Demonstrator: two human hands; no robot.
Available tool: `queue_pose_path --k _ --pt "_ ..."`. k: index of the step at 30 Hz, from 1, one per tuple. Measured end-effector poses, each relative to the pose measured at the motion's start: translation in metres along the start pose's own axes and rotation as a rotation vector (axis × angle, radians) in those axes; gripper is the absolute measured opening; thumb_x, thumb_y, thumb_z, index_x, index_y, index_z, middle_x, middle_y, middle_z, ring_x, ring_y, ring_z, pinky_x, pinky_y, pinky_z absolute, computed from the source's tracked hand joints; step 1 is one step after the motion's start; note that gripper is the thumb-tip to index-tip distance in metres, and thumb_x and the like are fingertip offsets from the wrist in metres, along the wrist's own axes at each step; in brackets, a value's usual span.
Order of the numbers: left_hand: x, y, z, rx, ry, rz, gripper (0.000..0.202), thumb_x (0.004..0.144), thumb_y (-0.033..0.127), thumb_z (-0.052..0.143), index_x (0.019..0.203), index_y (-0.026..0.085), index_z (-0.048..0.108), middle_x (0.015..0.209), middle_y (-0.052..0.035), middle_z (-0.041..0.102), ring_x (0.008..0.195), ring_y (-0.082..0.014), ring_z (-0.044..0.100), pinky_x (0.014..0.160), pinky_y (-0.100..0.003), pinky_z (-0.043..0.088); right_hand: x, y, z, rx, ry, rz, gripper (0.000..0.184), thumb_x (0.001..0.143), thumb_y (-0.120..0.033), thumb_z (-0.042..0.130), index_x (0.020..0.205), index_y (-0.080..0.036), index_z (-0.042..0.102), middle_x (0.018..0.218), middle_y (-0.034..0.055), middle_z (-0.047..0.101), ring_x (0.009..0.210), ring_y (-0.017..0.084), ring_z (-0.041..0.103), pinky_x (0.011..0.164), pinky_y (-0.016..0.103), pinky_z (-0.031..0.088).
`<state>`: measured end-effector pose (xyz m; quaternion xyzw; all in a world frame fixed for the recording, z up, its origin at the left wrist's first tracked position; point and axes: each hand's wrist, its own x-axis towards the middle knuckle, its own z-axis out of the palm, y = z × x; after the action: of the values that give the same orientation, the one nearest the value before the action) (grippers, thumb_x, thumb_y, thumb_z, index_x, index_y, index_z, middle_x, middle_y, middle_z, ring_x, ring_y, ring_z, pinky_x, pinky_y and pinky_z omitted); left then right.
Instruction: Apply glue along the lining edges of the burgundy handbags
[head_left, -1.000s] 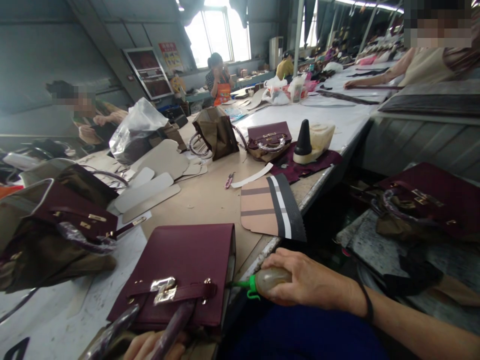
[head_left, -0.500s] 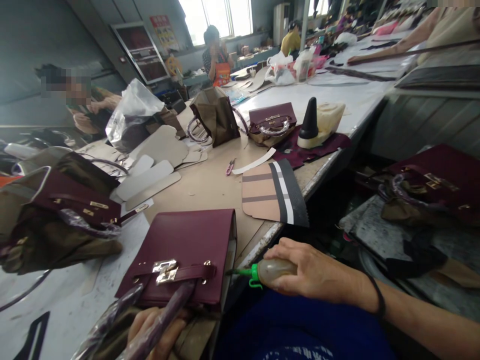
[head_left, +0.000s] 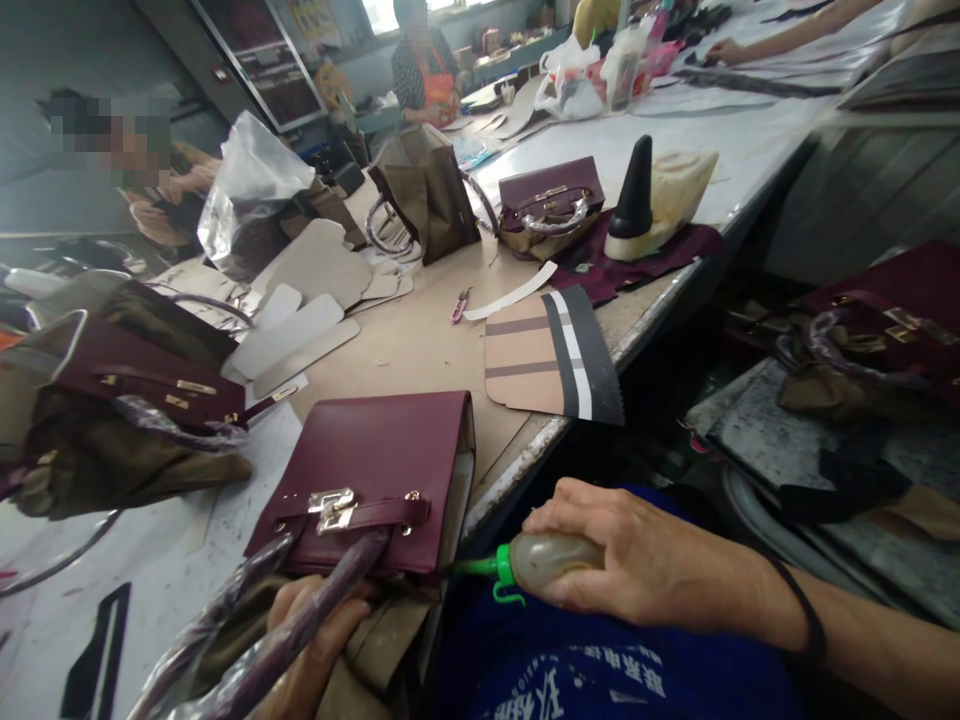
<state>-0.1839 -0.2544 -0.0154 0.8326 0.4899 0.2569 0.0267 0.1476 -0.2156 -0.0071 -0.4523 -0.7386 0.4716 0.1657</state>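
A burgundy handbag (head_left: 375,470) with a gold clasp lies flat at the near edge of the worktable (head_left: 420,360). My left hand (head_left: 311,645) is closed round its plastic-wrapped handles (head_left: 277,630) at the bottom of the view. My right hand (head_left: 637,560) grips a small translucent glue bottle (head_left: 544,560) with a green nozzle. The nozzle tip touches the bag's open right side near the clasp strap.
A striped card piece (head_left: 551,365) lies past the bag near the table edge. More burgundy and brown bags (head_left: 127,400) are piled left, one (head_left: 551,200) further back beside a black cone (head_left: 634,185). Card cut-outs (head_left: 296,335), small snips (head_left: 459,305), other workers behind.
The view has tilted down and closer. My left hand shows more, still round the handles. My right hand keeps the bottle's nozzle at the bag's side.
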Motion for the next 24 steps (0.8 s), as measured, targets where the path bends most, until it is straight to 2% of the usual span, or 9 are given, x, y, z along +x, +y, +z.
queue_pose_path --k 4,8,10,15,21,24 --pt "-0.007 -0.009 0.003 0.014 -0.039 -0.03 0.026 0.09 0.031 0.037 0.099 0.027 0.062 0.099 -0.0041 0.064 0.097 -0.0212 0.058 0.084 -0.036 0.051 -0.001 0.003 0.001 -0.063 0.097 0.007 0.031 0.08 -0.021 0.063 0.112 -0.024 0.062 0.094 0.0018 0.055 0.083 0.017 0.058 0.081 0.027 0.046" --pt "-0.01 -0.01 0.005 0.034 -0.048 -0.039 0.029 0.088 0.036 0.041 0.108 0.026 0.06 0.099 -0.0053 0.064 0.096 -0.0226 0.059 0.085 -0.038 0.052 -0.007 -0.001 0.007 0.007 -0.01 -0.019 0.032 0.077 -0.023 0.067 0.108 -0.027 0.063 0.092 0.0003 0.056 0.078 0.015 0.059 0.074 0.024 0.047" --pt "-0.011 -0.01 0.006 0.045 -0.055 -0.047 0.03 0.089 0.033 0.039 0.11 0.026 0.059 0.1 -0.0048 0.064 0.097 -0.0219 0.06 0.086 -0.036 0.053 -0.01 -0.003 0.009 0.038 -0.041 -0.029 0.032 0.077 -0.025 0.069 0.108 -0.028 0.064 0.091 -0.0002 0.057 0.078 0.015 0.059 0.073 0.023 0.047" --pt "-0.014 -0.013 0.007 0.053 -0.093 -0.051 0.035 0.09 0.025 0.034 0.118 0.025 0.055 0.104 -0.0047 0.064 0.097 -0.0202 0.061 0.084 -0.033 0.054 -0.005 0.003 0.006 -0.045 0.085 0.005 0.029 0.081 -0.023 0.063 0.11 -0.025 0.062 0.093 0.002 0.055 0.081 0.017 0.059 0.08 0.028 0.047" --pt "-0.014 -0.016 0.006 0.048 -0.135 -0.015 0.031 0.088 0.034 0.041 0.112 0.023 0.058 0.105 -0.006 0.064 0.1 -0.0223 0.06 0.085 -0.035 0.053 -0.011 -0.003 0.004 -0.017 -0.018 -0.02 0.034 0.077 -0.023 0.068 0.11 -0.029 0.063 0.092 -0.0004 0.056 0.078 0.015 0.059 0.074 0.024 0.048" --pt "-0.015 -0.016 0.006 0.07 -0.126 -0.024 0.031 0.089 0.03 0.038 0.112 0.024 0.058 0.105 -0.0054 0.064 0.099 -0.0218 0.061 0.084 -0.034 0.054 -0.005 -0.001 0.002 -0.041 0.056 -0.019 0.032 0.079 -0.023 0.066 0.111 -0.026 0.062 0.093 0.0009 0.056 0.081 0.016 0.059 0.078 0.026 0.048"
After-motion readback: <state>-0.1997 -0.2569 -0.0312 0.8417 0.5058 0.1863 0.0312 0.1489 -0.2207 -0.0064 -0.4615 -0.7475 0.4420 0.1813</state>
